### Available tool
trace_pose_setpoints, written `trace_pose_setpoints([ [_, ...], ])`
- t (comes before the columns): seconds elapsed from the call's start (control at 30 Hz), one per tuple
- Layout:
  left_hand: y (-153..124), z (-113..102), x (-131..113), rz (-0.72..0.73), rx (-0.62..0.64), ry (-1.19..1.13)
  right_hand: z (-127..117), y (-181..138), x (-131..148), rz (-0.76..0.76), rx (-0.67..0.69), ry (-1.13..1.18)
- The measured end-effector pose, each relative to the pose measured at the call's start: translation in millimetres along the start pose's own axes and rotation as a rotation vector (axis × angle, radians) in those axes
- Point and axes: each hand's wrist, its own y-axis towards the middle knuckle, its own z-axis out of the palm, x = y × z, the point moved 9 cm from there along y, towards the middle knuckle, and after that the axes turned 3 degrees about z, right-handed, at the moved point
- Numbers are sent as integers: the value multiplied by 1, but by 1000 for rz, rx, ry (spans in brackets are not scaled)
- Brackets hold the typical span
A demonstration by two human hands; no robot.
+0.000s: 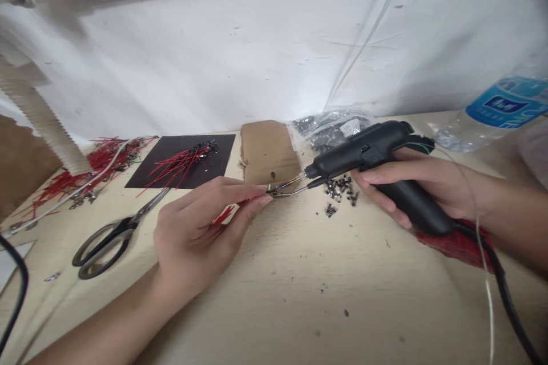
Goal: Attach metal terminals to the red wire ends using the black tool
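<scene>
My right hand (436,177) grips a black soldering gun (363,151) by its handle, with solder wire (460,165) running at its back. The gun's metal tip (289,183) and thin feed tube (295,192) point left and meet at the fingertips of my left hand (201,225). Pinched between that thumb and forefinger is a small connector (269,189), mostly covered by the fingers. Red wire (223,215) shows inside the left hand's curl. Just below the gun lie many loose small metal connectors (340,188).
Black-handled scissors (107,245) lie left of my left hand. Wired pieces (184,162) rest on a dark sheet (143,165), near a heap of red wires (111,154). Behind are a cardboard piece (269,148), a plastic bag of parts (327,128) and a water bottle (492,108).
</scene>
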Motion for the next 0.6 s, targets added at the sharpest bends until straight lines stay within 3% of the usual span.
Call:
trace_pose_setpoints([
  [0.6,-1,1,1,-11,-2,-9,-2,2,6,-75,-1,13],
])
